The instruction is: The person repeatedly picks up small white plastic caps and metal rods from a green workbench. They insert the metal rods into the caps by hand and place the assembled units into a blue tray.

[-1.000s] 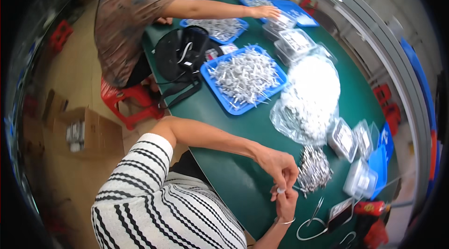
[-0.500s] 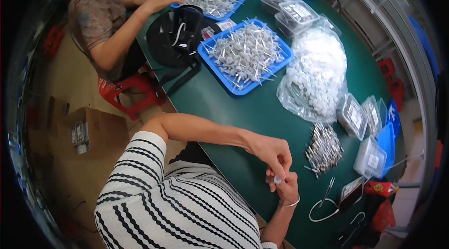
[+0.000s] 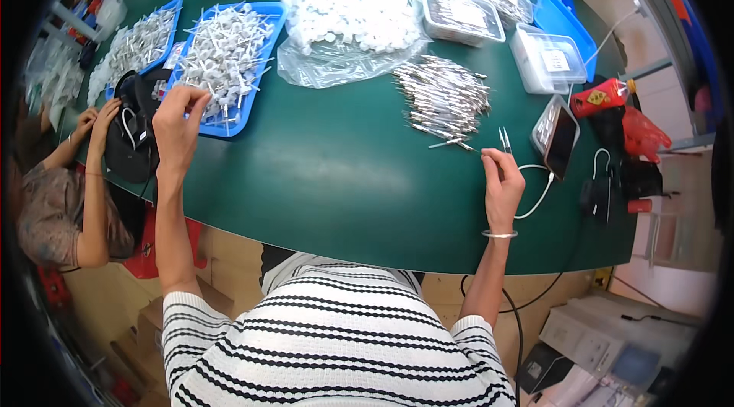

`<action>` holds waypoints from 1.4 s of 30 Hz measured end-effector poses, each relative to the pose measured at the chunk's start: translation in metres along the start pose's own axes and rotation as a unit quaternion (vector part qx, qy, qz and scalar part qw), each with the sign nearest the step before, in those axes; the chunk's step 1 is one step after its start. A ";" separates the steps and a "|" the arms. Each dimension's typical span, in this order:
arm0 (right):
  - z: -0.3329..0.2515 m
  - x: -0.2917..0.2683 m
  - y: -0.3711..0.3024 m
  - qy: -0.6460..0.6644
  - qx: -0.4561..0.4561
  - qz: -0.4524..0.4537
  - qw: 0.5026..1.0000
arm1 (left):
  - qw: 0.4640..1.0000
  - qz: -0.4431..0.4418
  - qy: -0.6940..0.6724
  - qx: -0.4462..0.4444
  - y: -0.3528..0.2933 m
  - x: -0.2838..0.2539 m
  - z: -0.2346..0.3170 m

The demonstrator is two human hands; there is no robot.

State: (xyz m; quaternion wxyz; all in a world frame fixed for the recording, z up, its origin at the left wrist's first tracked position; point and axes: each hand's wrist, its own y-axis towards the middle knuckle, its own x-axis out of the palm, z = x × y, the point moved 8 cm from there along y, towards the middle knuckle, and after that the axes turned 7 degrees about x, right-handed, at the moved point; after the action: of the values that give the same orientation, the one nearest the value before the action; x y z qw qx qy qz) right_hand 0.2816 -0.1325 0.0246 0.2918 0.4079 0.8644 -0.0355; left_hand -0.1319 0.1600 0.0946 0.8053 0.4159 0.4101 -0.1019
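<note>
"Metal rods, a loose heap of them, right of centre in the upper half of the frame, spread on the green table!"

"And the right hand, right of centre: thumb and forefinger nearly together, tips just beside the heap's lower right edge. Has it got one?"

"Can't tell! Something thin shows at the tips, too small to say whether it's clamped or merely lies beyond them."

"Over to the left hand, left of the frame?"

"At the lower left side of the blue tray, thumb and fingers drawn in close. Whether a white-capped stick sits in that pinch, I can't tell; the fingers hide it."

"How would you play it?"

"Singles only, I'd say! Choose a loose rod at the edge, pinch lightly, lift it clear so its neighbours don't roll. On the left, ease one stick up without dragging the tangle over the rim."

"Those tweezers, just above the right hand?"

"Close by! Keep the knuckles off their points."
</note>
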 end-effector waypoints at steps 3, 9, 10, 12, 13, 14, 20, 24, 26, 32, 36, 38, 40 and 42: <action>-0.027 0.014 0.002 -0.086 -0.105 0.013 0.991 | 0.999 0.000 0.031 0.012 -0.010 0.008 0.000; -0.060 0.052 0.006 -0.222 -0.216 -0.048 0.950 | 0.999 -0.030 0.028 0.017 -0.021 0.028 -0.019; -0.058 0.055 0.005 -0.229 -0.215 -0.058 0.948 | 0.999 -0.028 0.023 0.022 -0.022 0.030 -0.021; -0.057 0.057 0.005 -0.247 -0.217 -0.075 0.941 | 1.000 -0.026 -0.007 0.016 -0.025 0.029 -0.020; -0.057 0.059 0.006 -0.256 -0.218 -0.082 0.938 | 0.999 -0.027 -0.029 0.009 -0.026 0.027 -0.019; -0.060 0.063 0.006 -0.261 -0.213 -0.094 0.937 | 0.998 -0.034 -0.047 -0.008 -0.028 0.021 -0.019; -0.058 0.037 0.022 -0.030 -0.095 -0.117 0.988 | 0.992 0.017 -0.091 -0.087 -0.023 -0.010 -0.007; -0.035 0.039 0.031 0.313 0.063 -0.109 0.941 | 0.977 -0.014 -0.213 0.012 0.014 0.028 0.068; -0.026 0.054 0.034 0.438 0.091 -0.134 0.884 | 0.972 -0.042 -0.192 0.129 0.036 0.077 0.103; -0.077 0.061 0.027 0.590 0.131 -0.180 0.776 | 0.973 -0.117 0.057 0.192 0.094 0.200 0.080; -0.154 0.083 -0.006 0.402 -0.001 -0.303 0.864 | 0.962 -0.156 0.104 0.199 0.096 0.216 0.069; -0.163 0.090 -0.021 0.365 -0.039 -0.312 0.876 | 0.958 -0.149 0.112 0.220 0.099 0.222 0.071; -0.129 0.093 -0.015 0.407 0.042 -0.278 0.869 | 0.957 -0.124 0.111 0.237 0.102 0.215 0.079; -0.096 0.094 -0.007 0.441 0.087 -0.239 0.861 | 0.958 -0.095 0.113 0.246 0.098 0.209 0.083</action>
State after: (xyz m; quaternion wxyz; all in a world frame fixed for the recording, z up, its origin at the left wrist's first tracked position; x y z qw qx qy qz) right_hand 0.1842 -0.0439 0.0531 -0.1743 0.1857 0.9670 0.0045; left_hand 0.1000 0.1971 0.0226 0.6134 0.5688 0.4981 -0.2283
